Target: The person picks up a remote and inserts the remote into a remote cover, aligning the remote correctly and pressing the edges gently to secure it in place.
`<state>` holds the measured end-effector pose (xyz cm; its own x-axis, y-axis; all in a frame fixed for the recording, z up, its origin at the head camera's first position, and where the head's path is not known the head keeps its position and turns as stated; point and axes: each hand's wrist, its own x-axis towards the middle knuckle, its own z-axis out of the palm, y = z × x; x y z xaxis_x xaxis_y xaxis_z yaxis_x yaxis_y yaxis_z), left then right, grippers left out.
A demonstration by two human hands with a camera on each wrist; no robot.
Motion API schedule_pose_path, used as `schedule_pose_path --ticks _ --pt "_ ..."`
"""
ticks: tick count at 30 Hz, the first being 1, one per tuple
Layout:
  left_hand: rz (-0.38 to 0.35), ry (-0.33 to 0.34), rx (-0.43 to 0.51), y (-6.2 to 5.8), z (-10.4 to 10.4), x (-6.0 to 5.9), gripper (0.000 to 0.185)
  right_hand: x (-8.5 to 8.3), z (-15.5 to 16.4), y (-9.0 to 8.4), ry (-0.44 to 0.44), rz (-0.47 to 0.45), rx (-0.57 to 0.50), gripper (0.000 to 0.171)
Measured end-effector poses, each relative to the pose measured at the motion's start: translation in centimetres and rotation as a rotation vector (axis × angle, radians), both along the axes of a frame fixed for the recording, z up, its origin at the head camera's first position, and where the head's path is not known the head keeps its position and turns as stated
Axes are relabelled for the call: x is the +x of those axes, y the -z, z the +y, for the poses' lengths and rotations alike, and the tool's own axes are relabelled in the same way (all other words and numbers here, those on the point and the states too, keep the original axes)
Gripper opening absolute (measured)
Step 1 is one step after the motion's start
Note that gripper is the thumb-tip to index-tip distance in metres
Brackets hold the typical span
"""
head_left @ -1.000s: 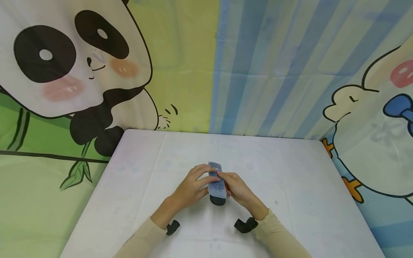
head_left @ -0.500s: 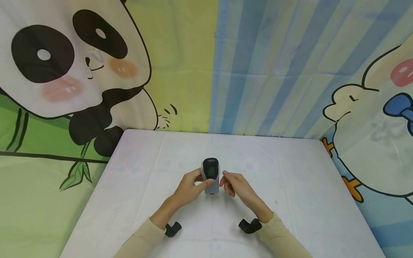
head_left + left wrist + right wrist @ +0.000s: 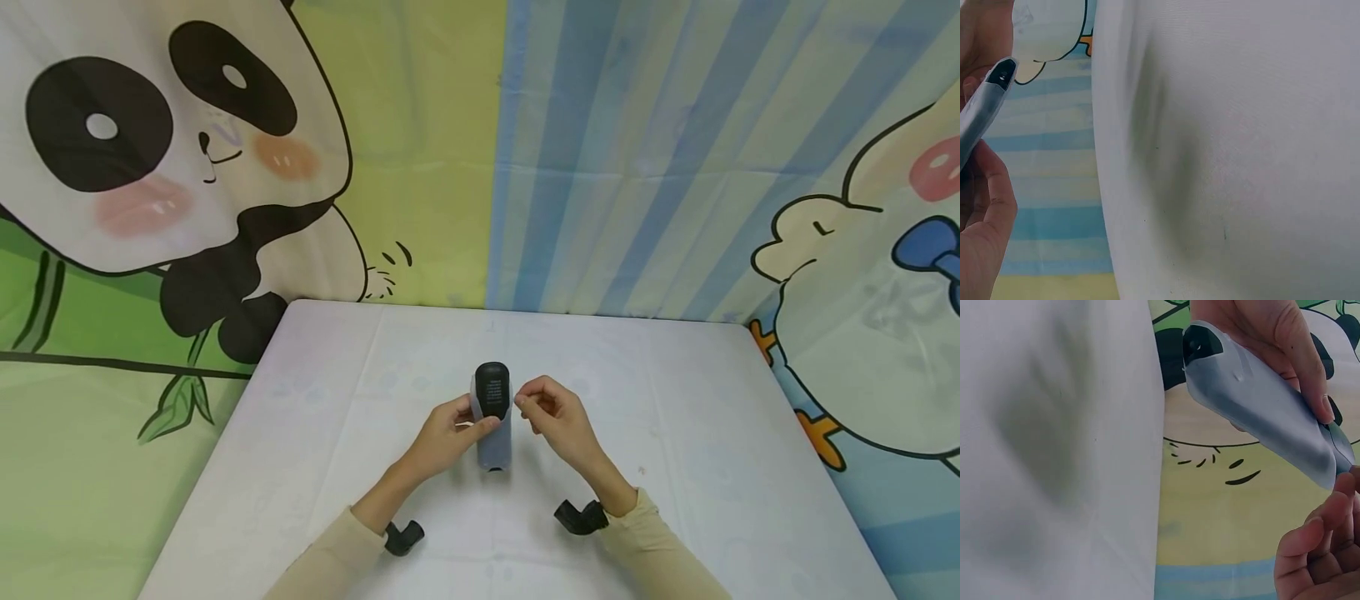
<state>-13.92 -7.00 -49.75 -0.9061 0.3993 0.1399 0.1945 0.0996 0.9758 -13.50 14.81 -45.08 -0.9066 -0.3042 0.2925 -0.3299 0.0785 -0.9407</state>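
a cartoon backdrop [image 3: 480, 150] with a panda and blue stripes is hanging behind the white-covered surface [image 3: 675, 467]. over the middle of the surface, nearer its front edge than its back edge, the left hand [image 3: 444, 437] is gripping a black remote [image 3: 492, 389] partly sheathed in a grey-blue sleeve [image 3: 495, 446], its fingers curling around the sleeve. the right hand [image 3: 557, 421] is hovering just beside the remote's dark end, fingers curling, pinching at the sleeve's edge.
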Motion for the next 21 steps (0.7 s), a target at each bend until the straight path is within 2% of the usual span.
schedule_pose_path --ticks 5,10,12,17,21 --pt "-0.039 0.016 0.002 -0.2 0.0 0.1 0.031 0.1 -0.2 -0.8 0.012 0.056 0.045 0.004" --pt "-0.018 0.056 -0.012 0.2 -0.1 -0.1 0.03 0.0 -0.1 -1.0 0.022 0.051 0.105 0.005" --pt "-0.006 0.08 -0.013 0.3 -0.3 -0.2 0.03 -0.4 0.2 -0.5 0.01 0.033 0.131 0.006" --pt "0.009 0.156 -0.011 0.2 -0.7 -0.4 0.034 -1.5 1.2 1.6 -0.074 -0.057 0.15 0.01" --pt "0.014 0.236 -0.016 -0.1 -1.0 -0.4 0.039 -1.9 1.8 2.2 -0.193 -0.121 0.109 0.015"
